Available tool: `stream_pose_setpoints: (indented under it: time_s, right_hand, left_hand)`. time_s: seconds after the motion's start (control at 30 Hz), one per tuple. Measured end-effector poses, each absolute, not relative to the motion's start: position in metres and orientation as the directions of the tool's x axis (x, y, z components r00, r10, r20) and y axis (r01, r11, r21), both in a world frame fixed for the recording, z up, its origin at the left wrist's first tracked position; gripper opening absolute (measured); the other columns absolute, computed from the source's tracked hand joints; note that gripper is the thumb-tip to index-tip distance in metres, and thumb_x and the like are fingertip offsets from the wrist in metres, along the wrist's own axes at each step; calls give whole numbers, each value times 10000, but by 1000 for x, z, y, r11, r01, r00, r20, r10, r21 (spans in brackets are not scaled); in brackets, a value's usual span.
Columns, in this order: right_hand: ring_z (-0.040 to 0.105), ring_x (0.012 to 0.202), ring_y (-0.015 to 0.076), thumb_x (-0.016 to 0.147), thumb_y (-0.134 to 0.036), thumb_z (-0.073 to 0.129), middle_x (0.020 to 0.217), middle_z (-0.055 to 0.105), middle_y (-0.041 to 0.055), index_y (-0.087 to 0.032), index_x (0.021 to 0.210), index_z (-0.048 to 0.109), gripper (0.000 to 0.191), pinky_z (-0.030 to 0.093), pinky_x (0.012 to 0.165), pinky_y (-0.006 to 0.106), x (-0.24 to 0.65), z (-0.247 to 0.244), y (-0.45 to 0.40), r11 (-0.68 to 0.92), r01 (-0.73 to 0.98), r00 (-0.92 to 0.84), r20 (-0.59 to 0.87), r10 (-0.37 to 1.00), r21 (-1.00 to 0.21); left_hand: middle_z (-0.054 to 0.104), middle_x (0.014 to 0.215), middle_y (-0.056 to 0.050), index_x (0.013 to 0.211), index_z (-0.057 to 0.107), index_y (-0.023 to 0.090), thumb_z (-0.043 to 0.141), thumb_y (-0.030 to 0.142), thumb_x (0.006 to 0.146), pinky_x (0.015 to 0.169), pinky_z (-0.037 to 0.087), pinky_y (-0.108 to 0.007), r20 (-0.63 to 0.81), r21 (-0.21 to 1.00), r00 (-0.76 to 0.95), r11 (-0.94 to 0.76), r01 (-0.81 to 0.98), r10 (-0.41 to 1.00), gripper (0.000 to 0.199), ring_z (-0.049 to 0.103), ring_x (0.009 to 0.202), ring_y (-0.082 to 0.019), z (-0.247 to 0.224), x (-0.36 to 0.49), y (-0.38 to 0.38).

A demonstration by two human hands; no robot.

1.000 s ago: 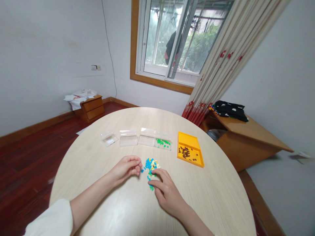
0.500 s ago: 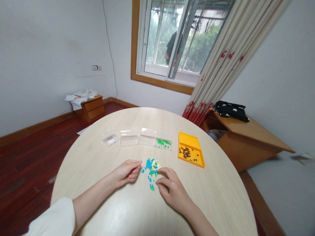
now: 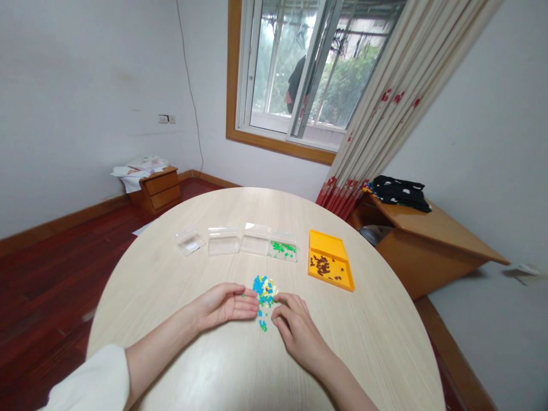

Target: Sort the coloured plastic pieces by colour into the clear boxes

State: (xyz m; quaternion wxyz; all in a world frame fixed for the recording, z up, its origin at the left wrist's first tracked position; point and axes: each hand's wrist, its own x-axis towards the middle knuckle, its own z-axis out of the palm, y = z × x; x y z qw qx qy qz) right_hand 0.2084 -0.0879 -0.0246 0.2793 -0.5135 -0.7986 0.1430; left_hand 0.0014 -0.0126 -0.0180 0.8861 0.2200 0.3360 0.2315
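Observation:
A small heap of tiny blue, yellow, cream and green plastic pieces point(image 3: 264, 288) lies mid-table, with a few blue and green ones trailing toward me. Just left of it, my left hand point(image 3: 226, 305) is turned palm up, its fingers stretched out. One tiny green piece point(image 3: 243, 295) shows against that hand by the fingers. At the heap's right edge is my right hand point(image 3: 297, 325), fingers curved and thumb apart from the index finger. Its index fingertip is at the pieces; I cannot make out anything held there.
Beyond the heap stand several clear plastic boxes point(image 3: 223, 244) with raised lids; the rightmost holds green pieces point(image 3: 283, 249). To their right, an open yellow case point(image 3: 327, 279) contains dark brown pieces point(image 3: 322, 265). All rest on a round pale wooden table point(image 3: 205, 371).
My left hand has opened from a closed pinch into a flat, upturned palm and shifted slightly right, against the heap's left edge. My right hand has barely moved.

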Motion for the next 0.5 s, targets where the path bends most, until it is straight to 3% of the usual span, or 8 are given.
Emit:
stream_pose_setpoints:
  time_s: [0.1, 0.27, 0.5]
  right_hand:
    - [495, 985, 206, 822, -71, 466, 1021, 553, 71, -202, 815, 540, 151, 423, 834, 389, 208, -25, -86, 453, 720, -290, 365, 884, -525]
    - [488, 988, 208, 833, -119, 481, 1002, 539, 78, -209, 850, 558, 119, 433, 836, 377, 198, -25, -84, 444, 670, -104, 517, 849, -595]
    - [490, 1000, 194, 835, -106, 480, 1041, 548, 71, -246, 985, 610, 243, 446, 835, 345, 182, -25, -88, 520, 592, -168, 537, 827, -616]
  left_hand:
    - [691, 830, -186, 914, 633, -25, 452, 288, 839, 838, 470, -348, -479, 515, 713, 822, -245, 513, 370, 668, 777, -223, -19, 0, -12]
    - [690, 886, -198, 951, 631, -27, 418, 377, 857, 865, 451, -355, -465, 505, 761, 841, -193, 453, 466, 662, 845, -242, -17, 2, -16]
    - [686, 793, -181, 896, 624, -18, 438, 359, 853, 788, 481, -352, -503, 460, 761, 872, -167, 410, 423, 667, 739, -227, -16, 12, -25]
